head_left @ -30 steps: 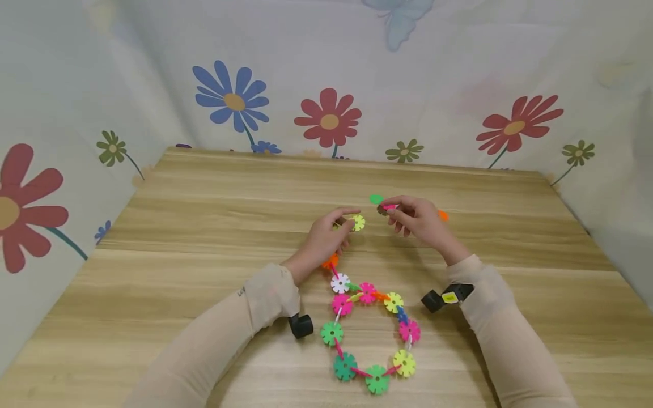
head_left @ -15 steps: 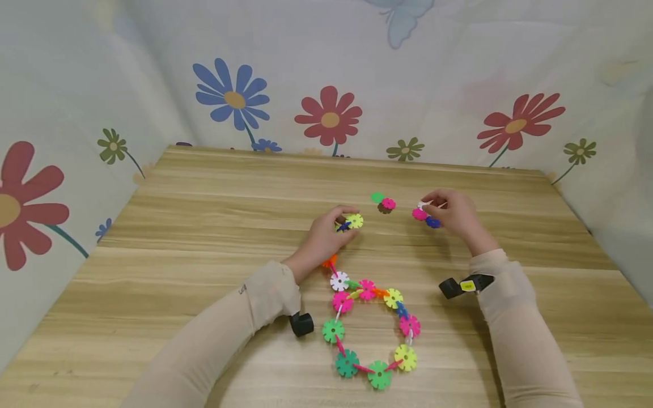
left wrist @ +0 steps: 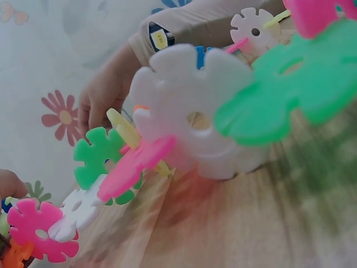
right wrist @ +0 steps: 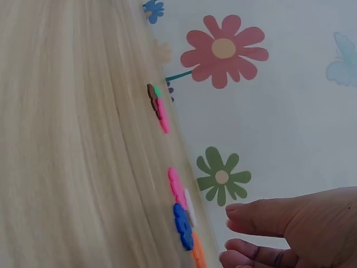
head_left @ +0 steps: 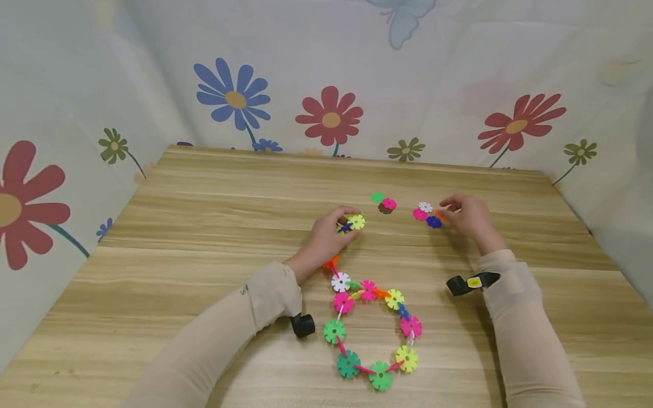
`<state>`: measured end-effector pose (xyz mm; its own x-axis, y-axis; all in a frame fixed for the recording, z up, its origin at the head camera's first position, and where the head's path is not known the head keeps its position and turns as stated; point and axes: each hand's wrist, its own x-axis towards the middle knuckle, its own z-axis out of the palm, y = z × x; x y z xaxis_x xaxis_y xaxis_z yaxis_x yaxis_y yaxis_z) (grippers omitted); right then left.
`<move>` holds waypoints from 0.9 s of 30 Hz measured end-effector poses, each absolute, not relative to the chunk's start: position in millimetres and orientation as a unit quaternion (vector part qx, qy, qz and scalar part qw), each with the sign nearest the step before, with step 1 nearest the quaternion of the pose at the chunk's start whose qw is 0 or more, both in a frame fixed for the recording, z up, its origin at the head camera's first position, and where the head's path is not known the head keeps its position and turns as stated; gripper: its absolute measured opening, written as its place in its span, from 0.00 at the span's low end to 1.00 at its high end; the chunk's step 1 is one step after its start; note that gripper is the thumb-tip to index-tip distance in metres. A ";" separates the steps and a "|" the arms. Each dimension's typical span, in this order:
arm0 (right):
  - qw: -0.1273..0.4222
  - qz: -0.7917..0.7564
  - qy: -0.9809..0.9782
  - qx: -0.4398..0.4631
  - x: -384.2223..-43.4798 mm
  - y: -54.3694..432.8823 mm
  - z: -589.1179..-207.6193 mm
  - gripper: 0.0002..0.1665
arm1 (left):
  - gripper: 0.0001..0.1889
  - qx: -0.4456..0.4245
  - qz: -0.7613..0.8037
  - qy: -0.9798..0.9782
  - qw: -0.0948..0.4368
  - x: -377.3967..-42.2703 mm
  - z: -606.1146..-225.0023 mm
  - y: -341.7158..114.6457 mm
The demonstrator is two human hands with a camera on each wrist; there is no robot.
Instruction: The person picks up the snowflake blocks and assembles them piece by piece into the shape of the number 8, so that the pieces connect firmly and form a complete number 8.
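Note:
Notched plastic snowflake discs are linked into a chain (head_left: 334,331), which forms a ring on the wooden table with a tail reaching up to my left hand (head_left: 326,238). That hand pinches the far end of the tail, where a yellow disc (head_left: 356,221) and a dark blue disc (head_left: 345,227) show between thumb and fingers. My right hand (head_left: 466,218) is at the far right, its fingertips right by a loose orange disc (right wrist: 198,251). In the right wrist view its thumb and fingers are apart. Part of the tail is hidden behind the left hand.
Beside the right hand lie loose white (head_left: 425,207), pink (head_left: 420,215) and blue (head_left: 434,222) discs. Farther left, green (head_left: 378,197), pink (head_left: 389,203) and brown (head_left: 386,209) discs overlap. A flowered cloth (head_left: 433,73) hangs behind the table's far edge.
My right hand has moved right, from the brown and pink discs past the white disc, to the orange disc. The white disc lies free of its fingers. The left hand stays nearly in place.

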<state>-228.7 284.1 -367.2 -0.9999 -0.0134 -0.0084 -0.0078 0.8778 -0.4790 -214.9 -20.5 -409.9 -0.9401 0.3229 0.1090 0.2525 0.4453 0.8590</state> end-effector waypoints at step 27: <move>-0.003 -0.254 0.967 -0.029 -243.4 266.5 -396.6 0.21 | 0.22 0.169 0.497 0.850 0.046 -215.5 -410.0 -20.2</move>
